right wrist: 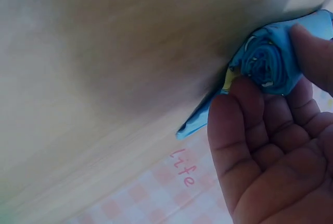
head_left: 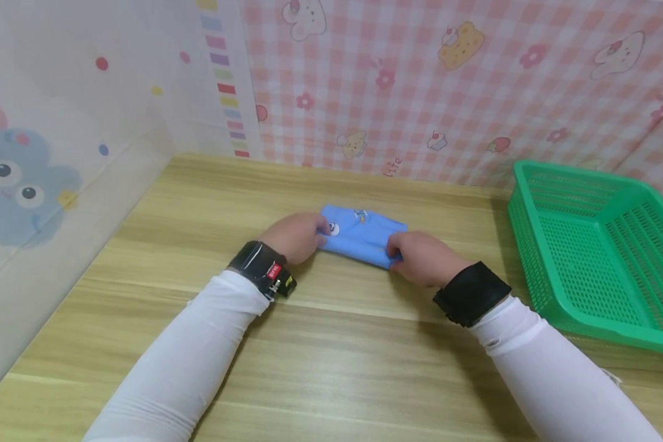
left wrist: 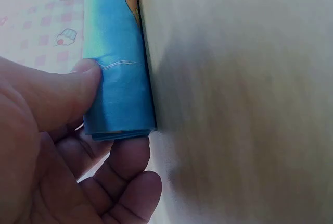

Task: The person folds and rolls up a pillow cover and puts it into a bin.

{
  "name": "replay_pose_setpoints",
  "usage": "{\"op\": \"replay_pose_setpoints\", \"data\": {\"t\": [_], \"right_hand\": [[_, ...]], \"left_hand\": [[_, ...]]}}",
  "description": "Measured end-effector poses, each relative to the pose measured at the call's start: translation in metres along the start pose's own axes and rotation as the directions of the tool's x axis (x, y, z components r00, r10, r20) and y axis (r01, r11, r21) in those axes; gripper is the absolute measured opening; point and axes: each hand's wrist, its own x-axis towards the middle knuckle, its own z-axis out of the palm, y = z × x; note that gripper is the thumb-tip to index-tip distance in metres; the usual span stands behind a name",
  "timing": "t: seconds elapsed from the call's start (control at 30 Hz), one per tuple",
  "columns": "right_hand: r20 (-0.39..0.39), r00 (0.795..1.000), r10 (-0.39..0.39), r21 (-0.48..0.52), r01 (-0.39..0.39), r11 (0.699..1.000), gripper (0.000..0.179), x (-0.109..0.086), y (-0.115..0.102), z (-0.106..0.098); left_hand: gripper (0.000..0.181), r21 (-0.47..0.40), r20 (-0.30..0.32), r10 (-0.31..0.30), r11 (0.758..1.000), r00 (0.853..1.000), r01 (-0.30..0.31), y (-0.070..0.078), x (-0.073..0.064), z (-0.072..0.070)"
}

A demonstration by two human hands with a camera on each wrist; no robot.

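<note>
A blue printed cloth (head_left: 364,232) lies on the wooden table, partly rolled up, with a flat part still spread on the side toward the wall. My left hand (head_left: 297,237) holds the left end of the roll, its thumb on top of the blue roll (left wrist: 118,96) in the left wrist view. At the opposite end, my right hand (head_left: 426,258) grips the roll between thumb and fingers. The right wrist view shows the spiral end of the rolled cloth (right wrist: 264,66), with a flat flap reaching out beyond it.
To the right stands a green plastic basket (head_left: 558,270) with perforated walls. A pink checked sheet (head_left: 353,73) with cartoon prints covers the back wall. Pale printed sheeting (head_left: 127,104) hangs on the left side. The wooden table (head_left: 331,368) extends toward me.
</note>
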Motion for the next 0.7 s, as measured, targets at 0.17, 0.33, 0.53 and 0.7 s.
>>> {"op": "replay_pose_setpoints", "data": {"t": [0.17, 0.33, 0.53, 0.7], "right_hand": [[0.009, 0.999, 0.043, 0.037, -0.044, 0.998, 0.018, 0.002, 0.0018, 0.0], [-0.02, 0.998, 0.059, 0.037, -0.059, 0.998, 0.017, 0.0048, 0.0019, 0.0027], [-0.054, 0.999, -0.001, -0.026, 0.0, 1.0, 0.014, 0.0043, 0.0003, 0.0043], [-0.038, 0.999, -0.009, -0.049, 0.007, 0.999, 0.019, 0.0029, -0.0001, 0.0031]], "left_hand": [[0.03, -0.027, 0.003, -0.001, 1.0, 1.0, 0.001, -0.003, 0.0026, 0.0005], [0.031, -0.029, -0.018, 0.012, 0.999, 1.0, -0.013, -0.0057, 0.0046, 0.0002], [0.028, -0.048, 0.025, 0.031, 0.998, 0.999, -0.03, -0.0081, 0.0016, -0.0047], [0.031, -0.044, 0.036, 0.036, 0.998, 0.999, -0.034, -0.01, 0.001, -0.0058]]}}
